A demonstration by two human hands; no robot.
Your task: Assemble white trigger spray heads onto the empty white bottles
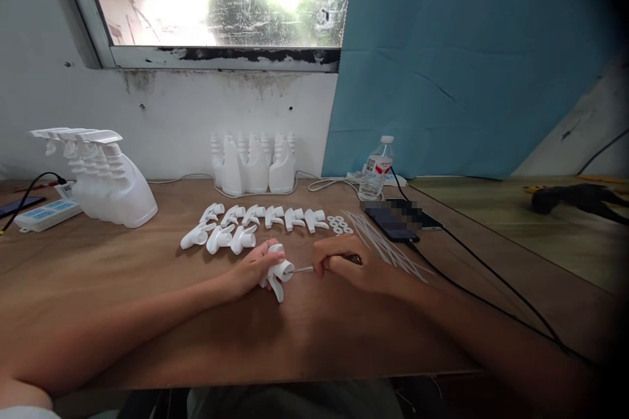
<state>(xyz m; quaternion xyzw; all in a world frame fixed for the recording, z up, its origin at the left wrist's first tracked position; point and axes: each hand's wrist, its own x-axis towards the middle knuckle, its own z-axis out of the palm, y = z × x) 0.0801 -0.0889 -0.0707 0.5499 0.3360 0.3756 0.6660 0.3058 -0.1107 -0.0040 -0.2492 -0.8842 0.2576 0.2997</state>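
Observation:
My left hand (251,270) is closed around a white trigger spray head (284,268), its round collar facing right and its trigger hanging down. In my right hand (346,263), the fingers wrap the dark handle of what looks like a screwdriver (302,269). Its thin metal shaft points left, and the tip meets the collar opening; how deep it reaches is hidden. Beyond my hands lie two rows of white spray heads (274,217). Small white rings (339,224) and thin white tubes (383,242) are just past my right hand.
Assembled spray bottles (130,193) stand at the left beside a power strip (49,215). White bottles without heads (255,167) line the wall. Towards the right are a water bottle (376,170), a phone (390,221) and black cables (491,262) running across the wooden table (196,334).

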